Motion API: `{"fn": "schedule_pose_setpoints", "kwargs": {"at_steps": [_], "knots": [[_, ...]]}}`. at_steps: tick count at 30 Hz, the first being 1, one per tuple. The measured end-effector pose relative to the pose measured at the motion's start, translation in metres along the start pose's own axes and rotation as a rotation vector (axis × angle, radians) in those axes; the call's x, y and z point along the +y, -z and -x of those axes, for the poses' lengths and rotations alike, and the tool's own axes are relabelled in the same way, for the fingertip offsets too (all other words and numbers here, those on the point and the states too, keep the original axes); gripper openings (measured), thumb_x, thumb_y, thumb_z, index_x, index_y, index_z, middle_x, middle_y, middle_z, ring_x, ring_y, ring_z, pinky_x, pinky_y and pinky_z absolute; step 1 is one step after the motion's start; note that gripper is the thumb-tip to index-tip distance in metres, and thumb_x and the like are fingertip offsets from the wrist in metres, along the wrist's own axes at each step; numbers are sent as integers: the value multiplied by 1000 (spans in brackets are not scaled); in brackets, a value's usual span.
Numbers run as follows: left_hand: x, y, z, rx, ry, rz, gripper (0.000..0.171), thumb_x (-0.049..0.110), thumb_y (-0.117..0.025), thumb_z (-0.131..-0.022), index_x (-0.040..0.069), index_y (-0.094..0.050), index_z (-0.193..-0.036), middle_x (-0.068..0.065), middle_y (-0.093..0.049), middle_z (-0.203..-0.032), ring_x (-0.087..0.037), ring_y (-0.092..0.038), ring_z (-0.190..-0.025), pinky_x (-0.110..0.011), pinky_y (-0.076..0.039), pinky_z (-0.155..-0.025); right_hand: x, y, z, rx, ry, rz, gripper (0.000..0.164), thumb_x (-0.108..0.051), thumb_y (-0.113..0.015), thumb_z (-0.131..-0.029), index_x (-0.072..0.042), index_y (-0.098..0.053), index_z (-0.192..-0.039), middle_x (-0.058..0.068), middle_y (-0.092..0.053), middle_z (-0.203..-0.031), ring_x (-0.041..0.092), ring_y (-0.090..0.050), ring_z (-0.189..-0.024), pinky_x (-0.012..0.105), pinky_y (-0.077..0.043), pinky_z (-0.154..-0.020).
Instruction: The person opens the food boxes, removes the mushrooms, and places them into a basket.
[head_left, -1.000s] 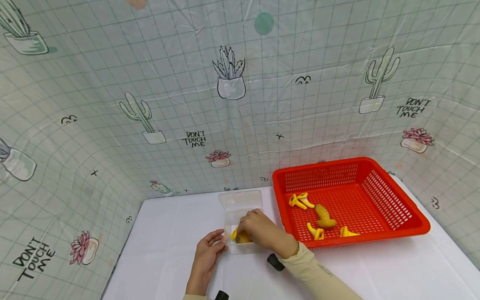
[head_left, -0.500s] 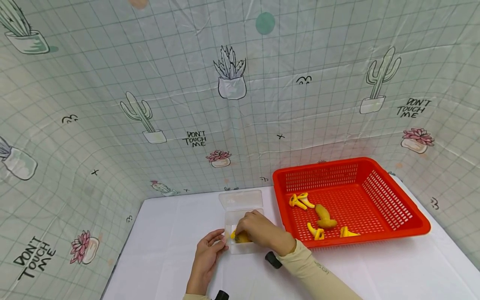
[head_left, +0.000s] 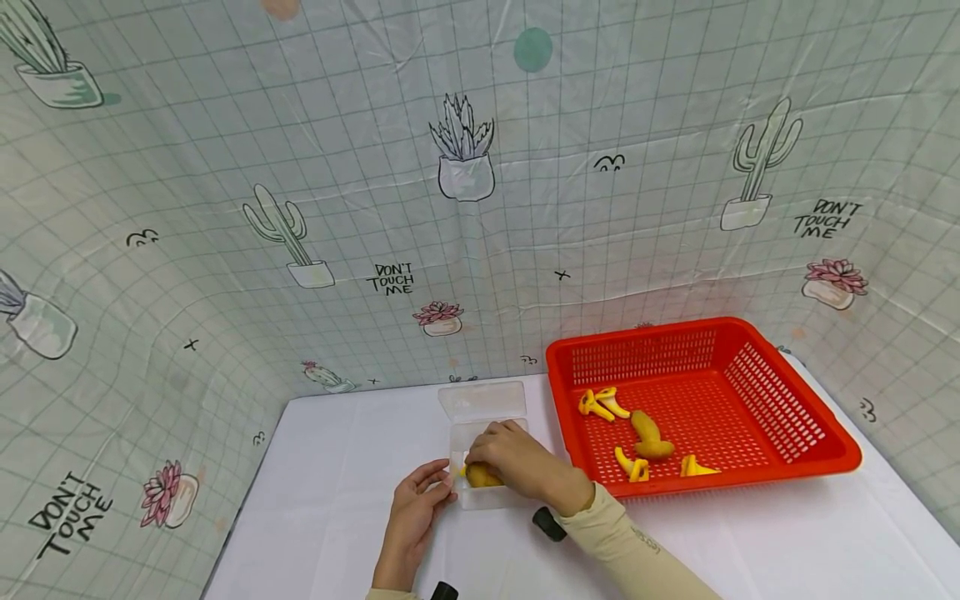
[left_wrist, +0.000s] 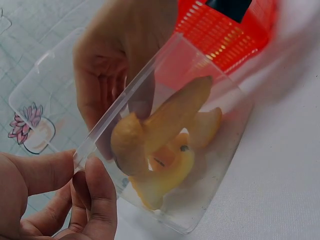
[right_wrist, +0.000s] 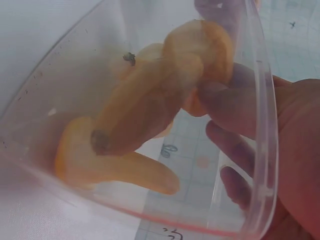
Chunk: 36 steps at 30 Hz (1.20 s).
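My left hand pinches the left rim of a clear plastic box between thumb and fingers. From the other side my right hand reaches into it, fingers curled at a brownish-yellow mushroom. In the right wrist view the thumb overlaps the cap, while the lower fingers stand off it. Beneath and beside this mushroom lies a yellow mushroom, seen through the cloudy wall. The box's hinged lid is folded back, away from me.
A red perforated basket stands right of the box, holding several yellow trumpet-shaped mushrooms and brownish mushrooms. White cloth covers the table. A patterned curtain rises behind and at both sides.
The fingers of my right hand have shifted slightly up over the brownish mushroom, so more of it shows. My left hand stays at the rim.
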<state>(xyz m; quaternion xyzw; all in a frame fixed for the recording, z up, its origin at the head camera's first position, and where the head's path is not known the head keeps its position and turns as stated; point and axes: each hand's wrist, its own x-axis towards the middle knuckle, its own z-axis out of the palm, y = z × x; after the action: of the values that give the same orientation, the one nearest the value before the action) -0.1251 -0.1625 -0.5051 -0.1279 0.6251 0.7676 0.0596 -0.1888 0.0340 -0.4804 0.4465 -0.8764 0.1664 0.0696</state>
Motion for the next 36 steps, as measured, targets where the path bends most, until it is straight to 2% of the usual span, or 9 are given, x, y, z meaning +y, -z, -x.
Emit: {"fn": "schedule_pose_setpoints", "kwargs": {"at_steps": [6, 13, 17, 24, 30, 36], "knots": [[-1, 0, 1, -2, 2, 7, 37, -11, -62, -99, -16, -56, -136, -3, -58, -103, -9, -59, -86, -19, -59, -75, 0, 0, 2, 50, -2, -30, 22, -2, -77, -94, -14, -80, -111, -2, -77, -110, 20, -65, -108, 41, -50, -104], [-1, 0, 1, -1, 5, 9, 38, -11, -61, -99, -16, -55, -136, -3, -58, -102, -9, -59, -83, -19, -59, -75, 1, 10, 5, 106, -31, -86, 27, 4, -69, -96, -14, -79, -114, -3, -76, -114, 20, -65, -111, 41, -51, -102], [0, -1, 0, 1, 5, 1, 39, -10, -61, -100, -17, -54, -137, -5, -58, -104, -9, -59, -84, -19, -59, -74, 3, 16, 7, 116, -65, -108, 24, -1, -71, -98, -15, -79, -116, -4, -76, -118, 20, -64, -111, 41, -50, -102], [1, -2, -1, 9, -4, -9, 39, -11, -60, -100, -18, -54, -137, -6, -58, -105, -10, -60, -85, -20, -59, -74, 7, 26, 14, 164, -75, -128, 24, -3, -72, -97, -14, -78, -117, -3, -75, -119, 21, -63, -111, 42, -49, -99], [1, -2, 0, 16, -3, -8, 39, -12, -61, -99, -17, -55, -137, -6, -58, -105, -10, -59, -84, -19, -59, -74, 9, 35, 22, 198, -96, -158, 30, 1, -75, -94, -12, -77, -121, -2, -74, -123, 22, -62, -115, 47, -48, -103], [2, -2, 1, 17, 4, -8, 40, -11, -61, -99, -17, -54, -137, -6, -58, -105, -10, -60, -85, -20, -59, -75, 8, 44, 30, 267, -105, -145, 34, 1, -80, -90, -11, -77, -122, 0, -74, -124, 22, -63, -114, 44, -52, -101]]}}
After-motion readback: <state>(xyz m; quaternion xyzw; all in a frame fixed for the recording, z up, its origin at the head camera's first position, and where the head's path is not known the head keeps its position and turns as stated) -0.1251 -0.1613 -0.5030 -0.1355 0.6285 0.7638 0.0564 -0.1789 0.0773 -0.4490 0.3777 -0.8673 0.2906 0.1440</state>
